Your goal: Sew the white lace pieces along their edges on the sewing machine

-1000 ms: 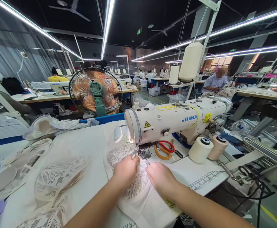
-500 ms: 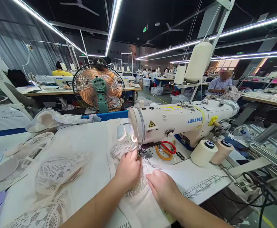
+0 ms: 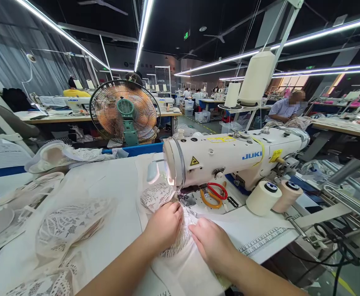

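A white JUKI sewing machine (image 3: 229, 158) stands on the white table (image 3: 118, 181) in front of me. A cream lace piece (image 3: 155, 195) lies under its needle and runs back toward me. My left hand (image 3: 164, 226) presses and pinches the lace just left of the needle. My right hand (image 3: 212, 240) lies flat on the fabric just right of it, fingers together. The fingertips of both hands are close to the presser foot (image 3: 184, 201).
Red and orange scissors (image 3: 215, 193) lie on the machine bed. Two thread cones (image 3: 274, 196) lie to the right. More lace pieces (image 3: 65, 228) are heaped on the left. A green fan (image 3: 124, 113) stands behind. Other people sit at far tables.
The lace has bunched further out behind the needle. My left hand has slid slightly back toward me, and the right hand stays beside it on the fabric.
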A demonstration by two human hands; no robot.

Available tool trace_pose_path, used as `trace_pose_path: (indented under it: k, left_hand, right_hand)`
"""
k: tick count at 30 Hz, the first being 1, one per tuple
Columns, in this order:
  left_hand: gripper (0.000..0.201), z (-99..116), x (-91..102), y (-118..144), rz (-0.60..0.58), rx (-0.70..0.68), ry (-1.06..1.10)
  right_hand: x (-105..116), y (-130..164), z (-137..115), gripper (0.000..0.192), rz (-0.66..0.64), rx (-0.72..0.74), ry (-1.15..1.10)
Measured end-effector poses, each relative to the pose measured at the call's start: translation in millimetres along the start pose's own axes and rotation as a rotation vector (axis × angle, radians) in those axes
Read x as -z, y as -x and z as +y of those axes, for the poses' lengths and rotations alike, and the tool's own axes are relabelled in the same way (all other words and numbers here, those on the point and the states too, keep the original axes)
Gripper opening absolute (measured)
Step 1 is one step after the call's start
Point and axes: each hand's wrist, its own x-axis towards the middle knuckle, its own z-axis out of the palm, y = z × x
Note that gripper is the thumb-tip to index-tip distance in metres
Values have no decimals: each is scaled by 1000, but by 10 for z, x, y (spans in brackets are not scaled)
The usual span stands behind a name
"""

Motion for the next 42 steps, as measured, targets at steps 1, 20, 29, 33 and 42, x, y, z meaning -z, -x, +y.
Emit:
trace_pose_path:
  k: [1, 20, 29, 33, 42]
  left_hand:
    - [28, 0, 2, -1, 3, 1, 6]
    - [28, -80, -28, -54, 51, 31, 31]
    - [34, -57, 250, 0, -92, 124, -19]
    - [76, 34, 474, 63, -355, 180, -23]
    - [92, -31, 460, 42, -503, 263, 9]
  right_hand:
    - [4, -5, -1, 15, -4, -3, 3]
    - [89, -131, 0, 17, -26, -11, 107]
    - [140, -154, 11, 15, 25, -26, 100]
    - [132, -24, 56, 17, 25, 43, 68]
    - [241, -93, 65, 29, -126, 67, 80]
